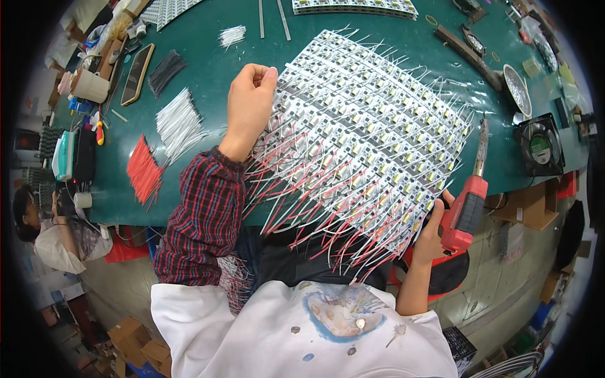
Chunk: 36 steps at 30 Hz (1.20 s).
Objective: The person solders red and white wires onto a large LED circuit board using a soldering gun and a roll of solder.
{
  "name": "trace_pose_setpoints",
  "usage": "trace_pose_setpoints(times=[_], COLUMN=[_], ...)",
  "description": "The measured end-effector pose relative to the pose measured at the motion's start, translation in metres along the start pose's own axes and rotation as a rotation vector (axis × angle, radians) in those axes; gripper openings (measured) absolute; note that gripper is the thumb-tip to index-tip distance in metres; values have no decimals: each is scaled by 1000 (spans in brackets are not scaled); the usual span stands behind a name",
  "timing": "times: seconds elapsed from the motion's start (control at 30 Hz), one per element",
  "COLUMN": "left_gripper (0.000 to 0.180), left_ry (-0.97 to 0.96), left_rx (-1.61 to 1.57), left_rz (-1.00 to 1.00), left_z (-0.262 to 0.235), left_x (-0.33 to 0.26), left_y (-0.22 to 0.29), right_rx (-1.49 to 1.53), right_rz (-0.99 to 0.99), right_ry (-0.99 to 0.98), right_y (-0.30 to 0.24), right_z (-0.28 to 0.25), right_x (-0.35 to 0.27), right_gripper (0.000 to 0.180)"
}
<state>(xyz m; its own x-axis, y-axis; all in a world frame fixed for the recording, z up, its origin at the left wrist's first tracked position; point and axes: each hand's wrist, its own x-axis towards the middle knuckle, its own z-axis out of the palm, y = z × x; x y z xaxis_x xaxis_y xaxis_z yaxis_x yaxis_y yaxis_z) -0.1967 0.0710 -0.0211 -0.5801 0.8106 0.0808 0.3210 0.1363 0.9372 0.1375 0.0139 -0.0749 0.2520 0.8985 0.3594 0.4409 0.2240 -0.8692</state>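
From where I stand, the wide panel of little circuit boards (pixel 378 120) lies on the green surface (pixel 208 82), its near corner seeming to reach past the front edge, with loose red and white wires (pixel 343 217) trailing toward six and seven o'clock. Near the panel's ten o'clock, the left hand (pixel 251 104) is curled with its fingers drawn closed against the thumb; whether anything thin is pinched there I cannot tell. At five o'clock the right hand (pixel 432 233) has its fingers wrapped around a red and black soldering gun (pixel 463 217), the metal tip pointing up toward twelve, beside the boards. My worry is that tip: if it is hot and swings toward nine, it could scorch a board or melt a wire's coating. The overhanging corner could catch on the shirt (pixel 252 321) and drag everything askew, and the wires cross so thickly that one might snag and tear off its joint. The red bundle (pixel 145 165) at nine o'clock could scatter if the plaid sleeve (pixel 208 214) brushed it
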Motion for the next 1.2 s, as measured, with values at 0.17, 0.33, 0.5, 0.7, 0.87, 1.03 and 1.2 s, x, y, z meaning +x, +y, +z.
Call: trace_pose_setpoints(times=[0.17,0.33,0.5,0.7,0.87,1.03,1.2], left_gripper=[21,20,20,20,21,21,21], left_ry=[79,86,84,83,86,75,101], left_rx=[127,152,182,216,270,316,385], left_rz=[115,132,122,136,151,179,192], left_z=[10,9,8,9,9,8,10], left_x=[-2,-3,-5,-5,-6,-6,-12], left_y=[-3,-2,1,0,1,0,9], right_rx=[-61,9,76,146,55,-73,-68], right_rz=[-57,-40,-7,-55,-125,-103,-53], right_ry=[28,45,52,47,14,32,65], right_y=[-4,-11,-22,-27,-18,-2,1], right_z=[-1,3,5,8,4,0,-1], right_x=[0,2,4,7,8,1,-3], right_gripper=[21,19,13,11,11,14,26])
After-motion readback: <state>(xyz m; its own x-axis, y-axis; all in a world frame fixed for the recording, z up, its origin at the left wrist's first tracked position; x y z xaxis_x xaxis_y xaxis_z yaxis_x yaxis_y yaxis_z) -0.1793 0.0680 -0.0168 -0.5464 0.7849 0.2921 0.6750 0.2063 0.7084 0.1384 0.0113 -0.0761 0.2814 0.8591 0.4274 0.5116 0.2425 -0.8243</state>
